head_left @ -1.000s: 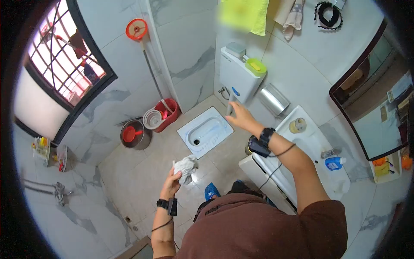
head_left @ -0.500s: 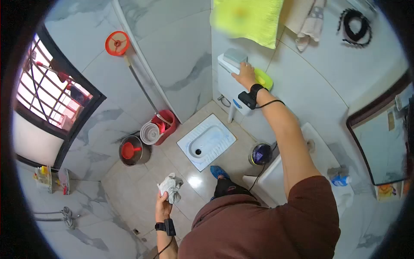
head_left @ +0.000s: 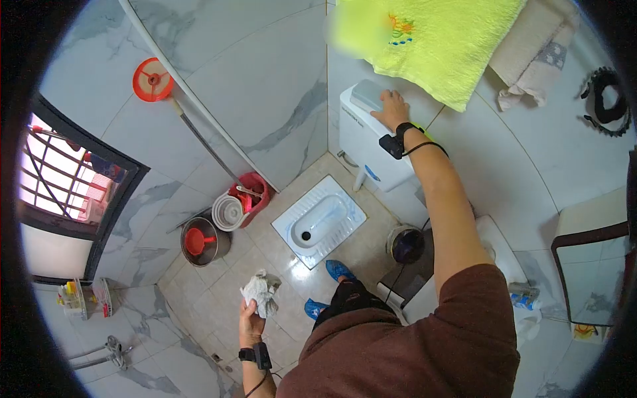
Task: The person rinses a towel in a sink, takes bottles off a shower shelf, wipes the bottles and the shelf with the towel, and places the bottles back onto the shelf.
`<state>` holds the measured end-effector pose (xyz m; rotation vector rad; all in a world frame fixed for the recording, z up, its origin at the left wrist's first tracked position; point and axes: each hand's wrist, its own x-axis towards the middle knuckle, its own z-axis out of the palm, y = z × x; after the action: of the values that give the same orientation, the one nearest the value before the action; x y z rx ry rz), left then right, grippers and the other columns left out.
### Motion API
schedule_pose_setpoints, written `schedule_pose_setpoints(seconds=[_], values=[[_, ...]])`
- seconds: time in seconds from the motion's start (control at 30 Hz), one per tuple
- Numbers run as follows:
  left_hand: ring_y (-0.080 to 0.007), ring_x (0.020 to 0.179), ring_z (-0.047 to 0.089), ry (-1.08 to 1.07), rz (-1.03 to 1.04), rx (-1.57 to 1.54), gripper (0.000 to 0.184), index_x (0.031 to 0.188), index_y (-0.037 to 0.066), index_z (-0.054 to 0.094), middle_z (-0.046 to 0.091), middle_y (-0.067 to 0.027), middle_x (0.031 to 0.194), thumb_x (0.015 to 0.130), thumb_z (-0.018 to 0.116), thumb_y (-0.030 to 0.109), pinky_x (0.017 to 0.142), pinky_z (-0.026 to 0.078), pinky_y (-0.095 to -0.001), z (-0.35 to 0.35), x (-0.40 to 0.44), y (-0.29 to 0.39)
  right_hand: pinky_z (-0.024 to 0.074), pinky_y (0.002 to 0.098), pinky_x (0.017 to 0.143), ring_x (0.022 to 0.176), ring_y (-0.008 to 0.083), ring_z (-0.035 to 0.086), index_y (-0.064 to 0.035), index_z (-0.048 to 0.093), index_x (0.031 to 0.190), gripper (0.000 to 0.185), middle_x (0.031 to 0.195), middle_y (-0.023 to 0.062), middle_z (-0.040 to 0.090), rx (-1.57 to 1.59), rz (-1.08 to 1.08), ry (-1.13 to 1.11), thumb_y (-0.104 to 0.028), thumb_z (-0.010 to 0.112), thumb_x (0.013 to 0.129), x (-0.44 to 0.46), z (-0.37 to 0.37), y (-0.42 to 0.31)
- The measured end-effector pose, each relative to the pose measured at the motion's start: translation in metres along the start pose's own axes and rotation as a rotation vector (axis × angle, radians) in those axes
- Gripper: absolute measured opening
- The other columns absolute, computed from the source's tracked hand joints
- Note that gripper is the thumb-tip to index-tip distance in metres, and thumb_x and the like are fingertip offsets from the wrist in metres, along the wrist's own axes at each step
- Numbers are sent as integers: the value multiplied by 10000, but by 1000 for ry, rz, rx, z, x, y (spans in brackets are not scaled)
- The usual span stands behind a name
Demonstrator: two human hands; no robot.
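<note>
The left hand (head_left: 251, 324) pinches a crumpled white cloth (head_left: 261, 294) between its fingers, holding it above the tiled floor (head_left: 225, 292), to the left of the squat toilet pan (head_left: 283, 227). The right hand (head_left: 393, 110) reaches over the white cistern (head_left: 365, 142), fingers slightly spread at the end of a grey-blue box (head_left: 365, 96) on its top; whether they grip it, I cannot tell. A yellow-green towel (head_left: 451, 50) hangs above.
</note>
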<state>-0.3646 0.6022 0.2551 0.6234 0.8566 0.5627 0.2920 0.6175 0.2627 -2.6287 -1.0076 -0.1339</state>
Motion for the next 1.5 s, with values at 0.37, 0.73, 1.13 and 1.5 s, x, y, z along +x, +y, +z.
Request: schedule_pose_setpoints(seconds=[0.37, 0.73, 1.13, 1.5], values=[[-239, 1093, 544, -7, -17, -62, 514, 1300, 16, 416, 551, -86, 1224, 853, 607, 183, 931, 430, -383, -4, 27, 6, 371, 465, 877, 1067, 338, 498, -19, 515, 1120, 713, 1090, 206, 548, -140, 81, 91, -432, 792, 609, 7, 11, -19], [-233, 1067, 557, 26, -28, -58, 479, 1270, 9, 441, 564, -85, 1197, 850, 613, 163, 916, 442, -376, 3, 32, -3, 377, 464, 891, 1074, 345, 500, -12, 503, 1103, 667, 1054, 205, 565, -78, 29, 131, -390, 793, 636, 14, 19, -14], [-213, 1102, 544, -7, -11, -102, 481, 1302, 20, 422, 549, -85, 1227, 900, 555, 248, 941, 440, -365, 5, 26, -1, 333, 468, 995, 1132, 390, 475, 25, 573, 1086, 595, 1129, 245, 559, -53, -365, 410, -444, 691, 739, 11, 35, -26], [-171, 1121, 514, 58, 324, -198, 401, 1286, 86, 428, 531, -56, 1231, 931, 504, 255, 959, 405, -322, 23, 41, 1, 551, 417, 699, 1008, 224, 567, -116, 332, 1352, 550, 1281, 128, 450, 1183, -274, -1497, -195, 605, 882, -286, 80, -246]])
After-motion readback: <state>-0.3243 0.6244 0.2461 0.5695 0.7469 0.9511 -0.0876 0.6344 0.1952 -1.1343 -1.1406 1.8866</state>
